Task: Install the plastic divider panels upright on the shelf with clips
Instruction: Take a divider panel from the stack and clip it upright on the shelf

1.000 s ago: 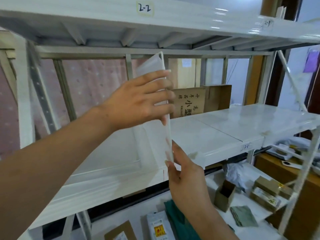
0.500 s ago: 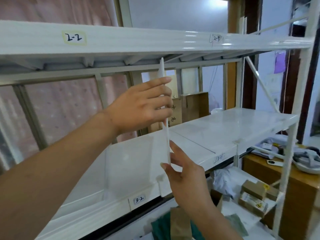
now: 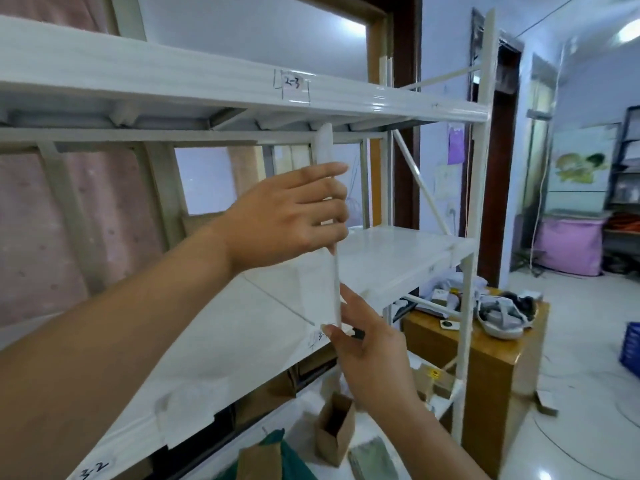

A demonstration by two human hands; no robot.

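Room: pale lavender walls [image 3: 242, 39]; a dark brown wooden door frame [image 3: 408, 133] is seen behind. Floor: glossy white tiles [image 3: 588, 393]. Furniture: 1 wooden cabinet [image 3: 491, 362], on which grey shoes [image 3: 502, 315] are placed; 1 pink storage box [image 3: 568, 245] at the far wall. A ceiling light [image 3: 628, 29] is lit, upper right.
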